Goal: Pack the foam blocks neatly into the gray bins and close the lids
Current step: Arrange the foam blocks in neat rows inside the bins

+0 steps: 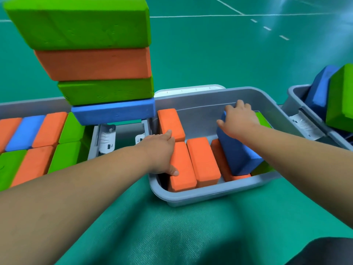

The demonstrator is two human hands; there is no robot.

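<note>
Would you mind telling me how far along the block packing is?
Done: the left bin holds packed rows, though a four-block stack sits on top. In hand: the right hand grips a tilted blue block in the middle bin; the left hand rests on an orange block. Left: the right bin's loose blocks, and closing every bin.

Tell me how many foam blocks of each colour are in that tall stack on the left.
Green: 2, the top block and the third block down
Orange: 1, the second block down
Blue: 1, the bottom block
Total: 4
</note>
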